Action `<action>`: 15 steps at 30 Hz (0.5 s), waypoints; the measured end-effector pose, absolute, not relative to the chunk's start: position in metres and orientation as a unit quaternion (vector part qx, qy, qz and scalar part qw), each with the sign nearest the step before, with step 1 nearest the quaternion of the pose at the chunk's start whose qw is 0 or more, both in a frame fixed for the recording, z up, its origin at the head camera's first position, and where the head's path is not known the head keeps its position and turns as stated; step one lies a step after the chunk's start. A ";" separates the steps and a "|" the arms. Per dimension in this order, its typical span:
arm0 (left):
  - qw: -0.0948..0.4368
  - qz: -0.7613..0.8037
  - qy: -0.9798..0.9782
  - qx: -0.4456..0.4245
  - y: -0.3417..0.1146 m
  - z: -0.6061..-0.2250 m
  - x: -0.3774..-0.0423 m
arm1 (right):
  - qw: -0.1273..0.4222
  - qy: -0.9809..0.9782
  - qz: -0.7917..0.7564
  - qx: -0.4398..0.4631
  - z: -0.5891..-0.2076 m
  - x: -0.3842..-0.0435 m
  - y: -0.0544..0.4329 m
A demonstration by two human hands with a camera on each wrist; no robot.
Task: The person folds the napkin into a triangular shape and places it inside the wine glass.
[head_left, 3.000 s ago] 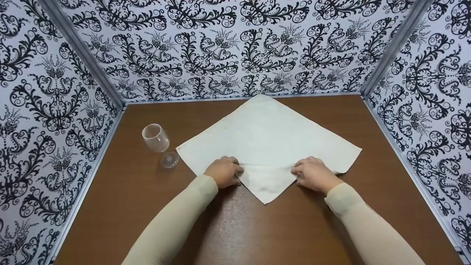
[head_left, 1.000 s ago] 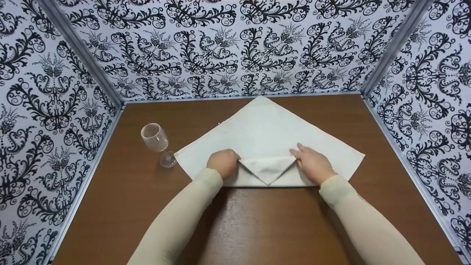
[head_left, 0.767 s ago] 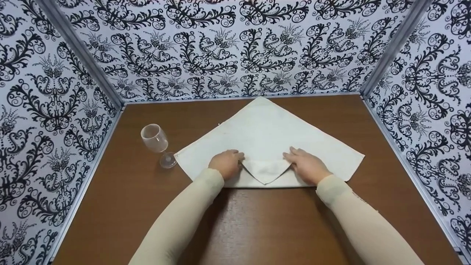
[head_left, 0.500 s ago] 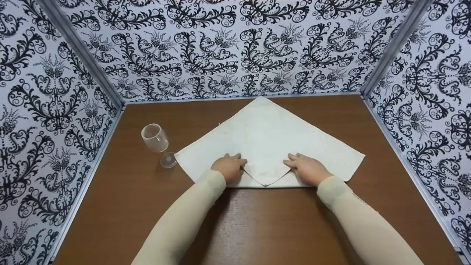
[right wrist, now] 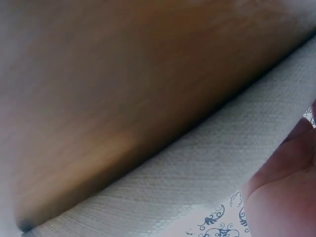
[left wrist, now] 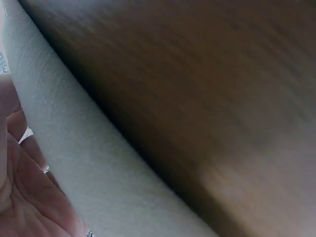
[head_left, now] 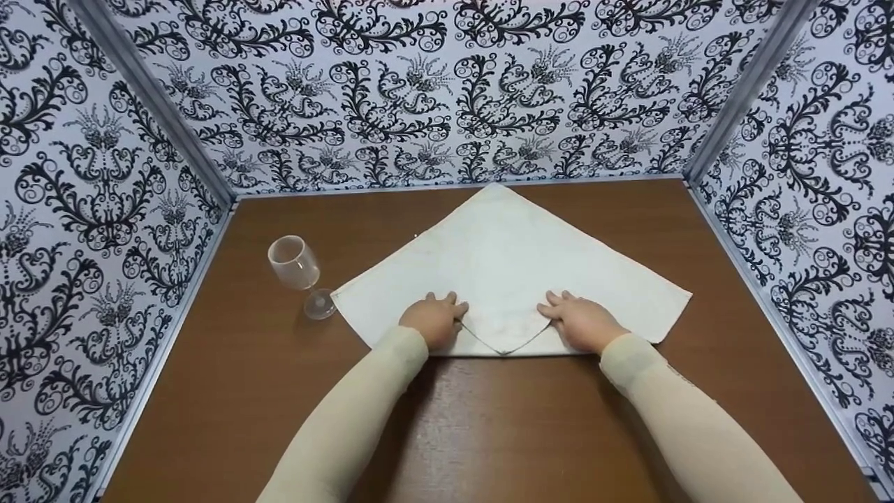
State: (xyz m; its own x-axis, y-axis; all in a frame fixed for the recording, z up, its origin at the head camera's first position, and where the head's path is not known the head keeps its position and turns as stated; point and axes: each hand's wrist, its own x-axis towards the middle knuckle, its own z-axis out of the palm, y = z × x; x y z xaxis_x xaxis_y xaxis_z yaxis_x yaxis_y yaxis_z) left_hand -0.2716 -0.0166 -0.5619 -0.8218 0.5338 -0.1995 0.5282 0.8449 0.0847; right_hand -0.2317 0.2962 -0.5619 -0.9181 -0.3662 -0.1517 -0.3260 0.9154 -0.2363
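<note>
A white cloth napkin (head_left: 517, 251) lies on the brown table, one corner pointing to the back wall. Its near part is folded in a pleat, with a small triangular tip pointing toward me at the straight front edge. My left hand (head_left: 433, 321) rests on the left side of this pleat, fingers spread on the fabric. On the right side, my right hand (head_left: 583, 321) presses the cloth the same way with spread fingers. Both wrist views show the folded napkin edge close up, with part of the left palm (left wrist: 29, 197) and the right palm (right wrist: 286, 192) beside it.
A clear stemmed wine glass (head_left: 297, 265) stands left of the napkin, its foot close to the napkin's left corner. Patterned black-and-white walls (head_left: 447, 91) enclose the table (head_left: 489, 433) at the back and both sides.
Earlier the near corner pointed toward me unpleated; both hands then folded the near part into a pleat with the tip turned back. Pinching fingers have since spread and pressed down flat.
</note>
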 end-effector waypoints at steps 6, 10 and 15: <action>0.111 0.013 0.954 0.279 -0.018 -0.562 -0.270 | 0.099 0.974 -0.105 -0.174 -0.561 -0.230 0.295; 0.115 0.016 0.954 0.278 -0.019 -0.559 -0.267 | 0.093 0.975 -0.102 -0.175 -0.560 -0.228 0.295; 0.119 0.016 0.952 0.282 -0.020 -0.554 -0.261 | 0.089 0.976 -0.093 -0.177 -0.559 -0.224 0.293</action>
State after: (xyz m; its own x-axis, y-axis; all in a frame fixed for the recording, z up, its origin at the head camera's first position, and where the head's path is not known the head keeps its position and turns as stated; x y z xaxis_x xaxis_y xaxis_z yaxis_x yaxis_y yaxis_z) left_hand -0.2610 -0.0204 -0.5536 -0.8131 0.5399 -0.2179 0.5325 0.8409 0.0967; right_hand -0.2238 0.2932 -0.5586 -0.9215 -0.3621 -0.1407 -0.3290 0.9200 -0.2128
